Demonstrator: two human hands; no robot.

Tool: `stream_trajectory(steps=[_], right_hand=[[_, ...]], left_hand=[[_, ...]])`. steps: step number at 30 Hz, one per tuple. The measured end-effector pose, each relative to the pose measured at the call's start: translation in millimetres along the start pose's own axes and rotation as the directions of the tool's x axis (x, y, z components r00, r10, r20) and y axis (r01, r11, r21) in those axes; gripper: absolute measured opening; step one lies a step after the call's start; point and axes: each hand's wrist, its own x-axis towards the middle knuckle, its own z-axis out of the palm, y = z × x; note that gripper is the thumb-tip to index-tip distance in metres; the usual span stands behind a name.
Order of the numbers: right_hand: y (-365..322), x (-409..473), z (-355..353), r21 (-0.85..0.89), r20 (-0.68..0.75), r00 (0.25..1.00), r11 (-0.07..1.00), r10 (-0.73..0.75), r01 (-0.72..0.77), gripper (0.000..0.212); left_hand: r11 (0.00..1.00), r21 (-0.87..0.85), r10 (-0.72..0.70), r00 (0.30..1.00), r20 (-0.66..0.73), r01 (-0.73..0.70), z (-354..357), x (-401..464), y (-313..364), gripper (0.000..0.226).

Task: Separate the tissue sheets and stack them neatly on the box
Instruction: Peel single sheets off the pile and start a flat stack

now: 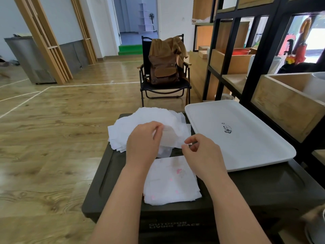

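A dark green storage box (pixel 263 187) stands in front of me. On its far left part lies a loose pile of white tissue sheets (pixel 123 131). A flatter stack of sheets with faint pink marks (pixel 170 180) lies nearer to me on the lid. My left hand (pixel 142 141) pinches the upper edge of a thin white tissue sheet (pixel 171 136) held above the lid. At that sheet's lower right edge, my right hand (pixel 202 150) pinches it between thumb and forefinger. The sheet stretches between both hands.
A white tray (pixel 246 152) with a small black logo lies on the right part of the box. A black metal shelf with wooden crates (pixel 288 103) stands close on the right. A folding chair with a brown backpack (pixel 163 71) is behind the box. Wooden floor spreads to the left.
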Motion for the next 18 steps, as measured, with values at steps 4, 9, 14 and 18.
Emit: stream_trajectory(steps=[4, 9, 14, 18], right_hand=[[-2.1, 0.9, 0.7, 0.221, 0.041, 0.999, 0.975, 0.026, -0.034, 0.054], [-10.8, 3.7, 6.4, 0.474, 0.074, 0.997, 0.881, -0.03, -0.009, 0.053], [-14.6, 1.7, 8.5, 0.474, -0.006, 0.996, 0.877, -0.086, 0.079, 0.056], [-13.5, 1.0, 9.1, 0.445, 0.005, 0.991, 0.888, -0.133, 0.117, 0.068]], left_hand=[[0.869, -0.443, -0.285, 0.954, -0.09, 0.218, -25.7, -1.8, 19.3, 0.02], [0.45, -0.77, -0.55, 0.819, 0.161, 0.454, -44.7, -3.1, 26.0, 0.019], [0.434, -0.733, -0.565, 0.792, 0.232, 0.524, -45.1, -6.7, 13.9, 0.018], [0.376, -0.738, -0.538, 0.781, 0.318, 0.56, -47.6, -6.0, 11.8, 0.02]])
